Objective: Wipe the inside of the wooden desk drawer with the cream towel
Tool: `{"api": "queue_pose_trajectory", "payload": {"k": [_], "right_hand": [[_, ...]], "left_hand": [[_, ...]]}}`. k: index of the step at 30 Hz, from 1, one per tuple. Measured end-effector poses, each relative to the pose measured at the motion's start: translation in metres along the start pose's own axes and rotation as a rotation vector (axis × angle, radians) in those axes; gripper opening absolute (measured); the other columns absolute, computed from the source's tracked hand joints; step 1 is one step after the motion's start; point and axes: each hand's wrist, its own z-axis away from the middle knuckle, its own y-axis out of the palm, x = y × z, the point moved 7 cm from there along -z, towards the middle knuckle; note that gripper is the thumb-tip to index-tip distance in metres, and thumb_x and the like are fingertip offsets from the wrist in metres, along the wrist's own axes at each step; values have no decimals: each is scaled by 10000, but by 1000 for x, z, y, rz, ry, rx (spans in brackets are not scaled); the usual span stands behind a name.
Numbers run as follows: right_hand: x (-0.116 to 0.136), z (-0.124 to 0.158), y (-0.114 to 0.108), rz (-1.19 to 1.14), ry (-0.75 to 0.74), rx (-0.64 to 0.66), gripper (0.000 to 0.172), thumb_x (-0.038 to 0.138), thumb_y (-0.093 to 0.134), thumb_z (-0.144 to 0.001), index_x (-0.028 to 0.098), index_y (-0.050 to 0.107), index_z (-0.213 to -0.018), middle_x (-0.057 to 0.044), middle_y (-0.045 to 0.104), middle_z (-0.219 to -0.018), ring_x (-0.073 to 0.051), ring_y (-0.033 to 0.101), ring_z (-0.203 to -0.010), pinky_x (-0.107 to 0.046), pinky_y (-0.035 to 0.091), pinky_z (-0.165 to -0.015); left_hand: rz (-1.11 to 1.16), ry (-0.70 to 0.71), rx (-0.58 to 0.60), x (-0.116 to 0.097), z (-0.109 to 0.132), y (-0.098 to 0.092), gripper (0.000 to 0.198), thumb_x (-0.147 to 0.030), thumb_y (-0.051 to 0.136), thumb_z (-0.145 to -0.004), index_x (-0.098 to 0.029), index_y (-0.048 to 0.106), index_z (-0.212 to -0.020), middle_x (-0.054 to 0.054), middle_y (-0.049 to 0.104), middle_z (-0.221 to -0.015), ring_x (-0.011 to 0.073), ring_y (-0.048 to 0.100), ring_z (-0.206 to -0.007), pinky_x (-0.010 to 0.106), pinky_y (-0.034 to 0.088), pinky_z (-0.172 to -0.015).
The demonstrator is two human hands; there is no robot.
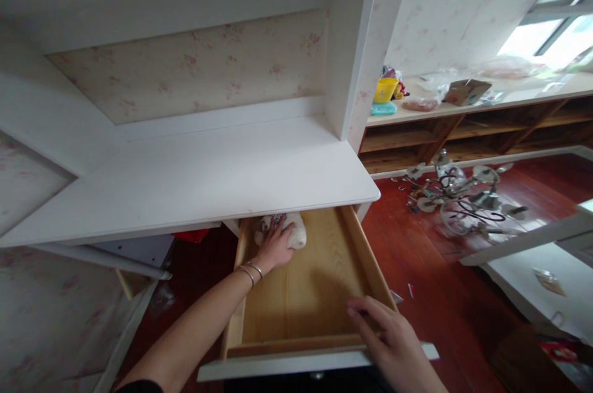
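Note:
A wooden drawer (315,306) is pulled out from under a white desk (222,177). At its back left corner, my left hand (277,246) is on a bunched off-white cloth (296,233), with the fingers bent over it. Some dark patterning shows near the fingertips. Two thin bangles circle the left wrist. Over the drawer's front right corner is my right hand (386,331), its fingers loosely bent, with a gap between thumb and forefinger and nothing seen between them.
A chandelier (477,195) lies on the red wood floor (417,269) at right, among small scattered bits. Behind it, a low shelf unit (417,136) carries a yellow tub (385,90), a cardboard box (466,92) and plastic bags. A white panelled piece (528,282) stands at lower right.

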Motion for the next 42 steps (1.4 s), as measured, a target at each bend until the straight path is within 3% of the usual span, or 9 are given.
{"api": "queue_pose_trajectory", "payload": {"k": [4, 12, 16, 20, 25, 30, 35, 38, 42], "right_hand": [[0, -2, 2, 46, -36, -8, 304, 490, 508, -970, 268, 716, -981, -59, 750, -973, -214, 711, -871, -260, 564, -671], [4, 0, 1, 159, -137, -65, 267, 409, 488, -1001, 265, 710, -965, -32, 754, -911, -187, 719, -809, -248, 555, -702], [5, 2, 1, 234, -215, -125, 257, 370, 470, -1013, 267, 703, -977, -14, 754, -897, -169, 720, -785, -234, 550, -683], [9, 1, 3, 310, -254, -142, 248, 341, 460, -1018, 268, 696, -995, -8, 759, -922, -160, 724, -795, -234, 549, -705], [14, -1, 4, 374, -265, -127, 260, 320, 448, -1014, 270, 703, -999, -1, 761, -909, -152, 722, -754, -231, 542, -676], [14, 0, 7, 413, -265, -112, 295, 328, 427, -1020, 259, 713, -994, -15, 758, -876, -154, 713, -727, -231, 534, -658], [11, 0, 9, 473, -255, -90, 304, 327, 412, -1028, 260, 706, -983, -10, 755, -894, -164, 712, -733, -258, 536, -684], [10, 0, 9, 475, -266, -92, 288, 335, 426, -1025, 266, 701, -980, 1, 755, -895, -163, 714, -735, -256, 536, -677], [11, 3, 8, 472, -302, -115, 283, 333, 427, -1024, 263, 699, -992, 7, 757, -881, -156, 722, -739, -243, 534, -658]], "left_hand": [[19, 44, -28, -31, -15, 8, 802, -258, 682, -777, -237, 386, -1522, 83, 125, -1663, 402, 58, -1504, 557, 161, -1218], [45, 151, 33, -125, -62, 39, 839, -365, 679, -786, -245, 334, -1542, 110, 86, -1665, 486, 9, -1476, 738, 134, -1139], [-6, 134, 4, -141, -63, 41, 849, -369, 666, -799, -266, 289, -1553, 97, 105, -1660, 469, 37, -1475, 745, 152, -1130], [-57, 150, 44, -143, -44, 39, 805, -335, 631, -809, -279, 298, -1539, 77, 173, -1639, 457, 128, -1447, 690, 281, -1107], [-125, 300, 173, -164, 14, 40, 773, -366, 638, -803, -221, 336, -1500, 160, 409, -1450, 430, 342, -1291, 534, 477, -933], [-203, 611, 304, -194, 72, 32, 308, -304, 515, -917, -234, 577, -1211, 108, 559, -1267, 331, 488, -1083, 500, 447, -904], [-221, 689, 349, -197, 80, 16, 226, -228, 488, -906, -182, 607, -1092, 105, 591, -1208, 311, 523, -1039, 482, 450, -892], [-123, 582, 375, -184, 80, 16, 299, -215, 532, -860, -185, 585, -1153, 122, 581, -1195, 322, 531, -1067, 491, 455, -921], [13, 366, 397, -148, 94, 21, 626, -195, 596, -762, -250, 457, -1369, 136, 498, -1316, 387, 501, -1174, 527, 491, -899]]}}
